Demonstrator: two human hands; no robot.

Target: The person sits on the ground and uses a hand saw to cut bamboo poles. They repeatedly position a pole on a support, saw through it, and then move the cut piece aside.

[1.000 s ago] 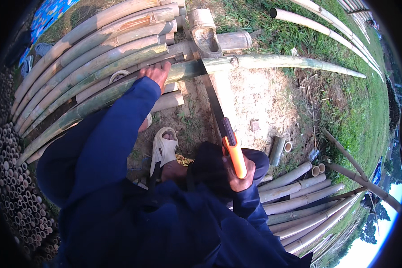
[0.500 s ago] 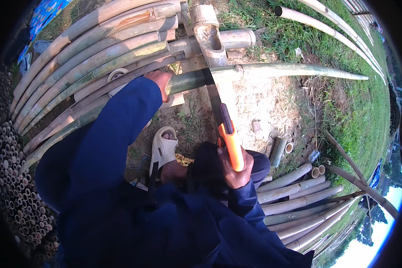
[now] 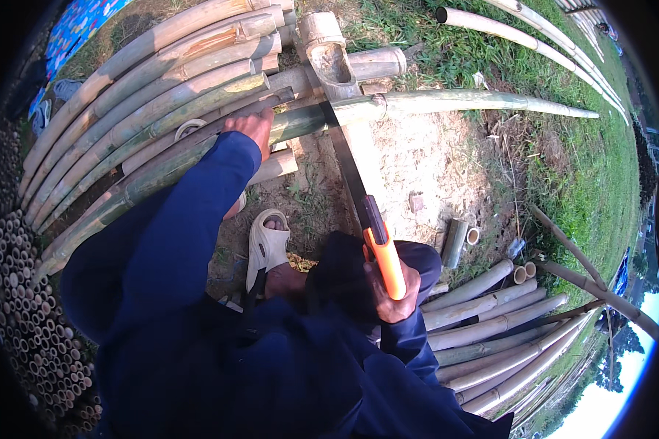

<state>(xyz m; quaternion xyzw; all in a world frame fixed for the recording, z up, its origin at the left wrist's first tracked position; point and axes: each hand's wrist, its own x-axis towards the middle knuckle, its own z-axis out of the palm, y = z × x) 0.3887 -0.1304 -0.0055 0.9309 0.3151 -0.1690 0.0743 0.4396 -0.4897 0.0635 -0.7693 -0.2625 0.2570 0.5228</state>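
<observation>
A long greenish bamboo pole [image 3: 432,104] runs from left to right across the upper middle. My left hand [image 3: 252,133] is closed over its left part. In my right hand [image 3: 397,295], near my knee, is the orange handle of a handsaw [image 3: 352,178]. The dark blade points away from me, and its far end rests across the pole, right of my left hand. How deep the blade sits in the bamboo cannot be seen. Beneath the pole, by the blade, is a notched bamboo support [image 3: 334,67].
Bamboo poles [image 3: 161,66] lie side by side at the upper left, with more poles [image 3: 483,307] at the lower right. Many cut bamboo ends [image 3: 33,329] are stacked at the far left. Short bamboo pieces [image 3: 456,244] lie on the dirt. My sandalled foot [image 3: 269,238] is below the pole.
My right hand has drawn the saw back toward me, so less of the blade extends past the pole. The left hand keeps its hold, and the whole view has shifted slightly.
</observation>
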